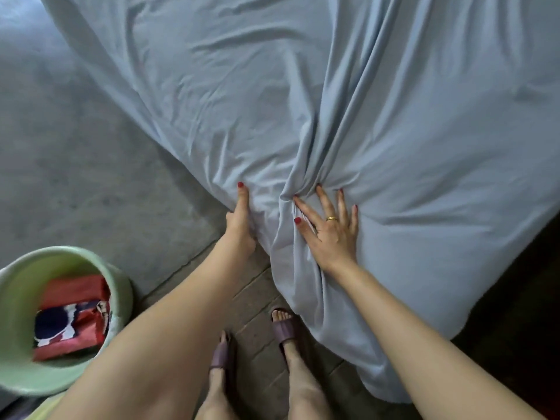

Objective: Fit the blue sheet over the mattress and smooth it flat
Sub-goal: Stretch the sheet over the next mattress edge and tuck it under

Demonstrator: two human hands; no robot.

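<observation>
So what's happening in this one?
A person is standing at the corner of a bed, working a blue sheet over it. The left hand grips the fabric at the corner edge, while the right hand presses flat with fingers spread beside a bunched ridge of folds. The sheet is far from smooth: creases fan out from the corner and loose cloth hangs to the floor. A green tub holding red cloth sits on the floor to the left.

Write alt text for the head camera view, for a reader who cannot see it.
Seen from above, a person's left hand and right hand work a wrinkled blue sheet at the near corner of a mattress, fabric bunched between them. A green bucket holding red cloth stands on the floor at left, beside sandalled feet.
</observation>
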